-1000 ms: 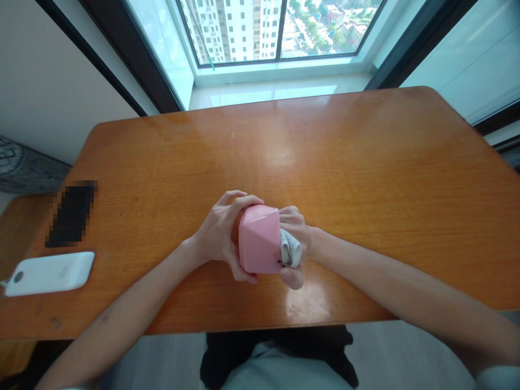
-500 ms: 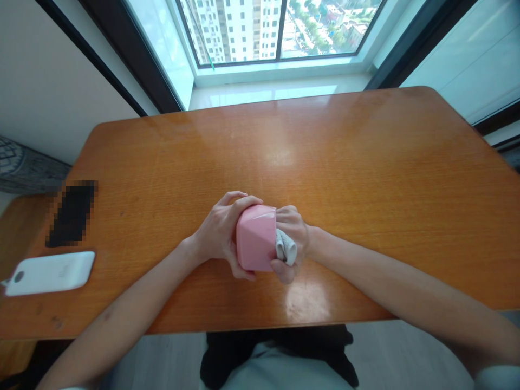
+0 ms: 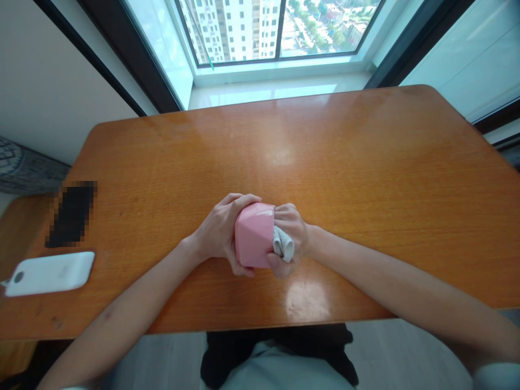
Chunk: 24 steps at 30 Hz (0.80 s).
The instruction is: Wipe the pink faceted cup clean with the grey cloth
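A pink faceted container [image 3: 254, 235], cup-like in shape, lies on its side in the air just above the table's near part, its open end facing right. My left hand [image 3: 217, 230] wraps round its closed end, thumb below and fingers above. At the open end, my right hand [image 3: 296, 230] is closed on a pale grey cloth [image 3: 283, 245], with the bunched end sticking out by the thumb. Some right fingers go into the mouth of the container, so their tips and the rest of the cloth are hidden.
Both forearms pass over the near edge of the brown wooden table [image 3: 325, 157]. On the left lie a white oblong device [image 3: 51, 274] and, behind it, a dark pixelated object [image 3: 72, 214]. A window [image 3: 280, 32] stands beyond the far edge.
The container and both hands have shifted slightly left. My right hand and the cloth have moved a little up and closer into the container's mouth. Both grips stay the same.
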Each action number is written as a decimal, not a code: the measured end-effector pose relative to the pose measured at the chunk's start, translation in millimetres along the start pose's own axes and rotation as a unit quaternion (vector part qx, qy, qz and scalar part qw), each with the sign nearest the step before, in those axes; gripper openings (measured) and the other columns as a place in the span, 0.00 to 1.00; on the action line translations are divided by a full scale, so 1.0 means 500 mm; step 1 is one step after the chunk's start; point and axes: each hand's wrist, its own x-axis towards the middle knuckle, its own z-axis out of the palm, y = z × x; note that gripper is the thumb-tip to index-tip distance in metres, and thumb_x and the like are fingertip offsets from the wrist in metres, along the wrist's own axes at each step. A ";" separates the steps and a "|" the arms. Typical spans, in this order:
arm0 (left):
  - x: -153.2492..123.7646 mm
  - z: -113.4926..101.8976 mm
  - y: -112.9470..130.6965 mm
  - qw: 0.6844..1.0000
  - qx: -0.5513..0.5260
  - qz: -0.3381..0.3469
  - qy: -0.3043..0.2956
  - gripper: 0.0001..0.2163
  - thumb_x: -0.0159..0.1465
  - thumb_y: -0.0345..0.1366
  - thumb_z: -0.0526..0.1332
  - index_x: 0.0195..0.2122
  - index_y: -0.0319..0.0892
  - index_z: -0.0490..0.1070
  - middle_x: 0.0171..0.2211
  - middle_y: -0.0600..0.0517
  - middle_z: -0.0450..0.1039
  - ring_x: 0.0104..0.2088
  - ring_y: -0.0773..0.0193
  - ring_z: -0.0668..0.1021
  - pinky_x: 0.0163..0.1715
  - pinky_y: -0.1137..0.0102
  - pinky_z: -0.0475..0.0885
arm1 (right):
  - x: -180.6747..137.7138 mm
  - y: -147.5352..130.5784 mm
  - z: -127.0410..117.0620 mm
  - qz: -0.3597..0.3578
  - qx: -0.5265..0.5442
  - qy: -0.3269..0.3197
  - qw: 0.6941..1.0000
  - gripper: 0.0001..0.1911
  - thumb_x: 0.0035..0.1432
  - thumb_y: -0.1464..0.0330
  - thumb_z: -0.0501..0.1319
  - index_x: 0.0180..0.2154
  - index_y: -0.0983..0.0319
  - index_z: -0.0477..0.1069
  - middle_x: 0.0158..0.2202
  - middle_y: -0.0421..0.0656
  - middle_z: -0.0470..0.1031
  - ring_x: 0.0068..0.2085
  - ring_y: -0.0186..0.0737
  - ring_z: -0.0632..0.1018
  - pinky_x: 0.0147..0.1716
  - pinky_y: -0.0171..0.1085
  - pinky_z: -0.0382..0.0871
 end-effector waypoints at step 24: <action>0.006 0.011 -0.018 0.997 -0.055 0.039 0.040 0.61 0.54 0.69 0.77 0.82 0.58 0.46 0.81 0.36 0.55 0.79 0.30 0.64 0.72 0.32 0.71 | 0.031 0.008 -0.003 0.144 0.005 0.031 0.989 0.20 0.64 0.71 0.58 0.24 0.55 0.50 0.16 0.31 0.52 0.17 0.30 0.55 0.19 0.36 0.48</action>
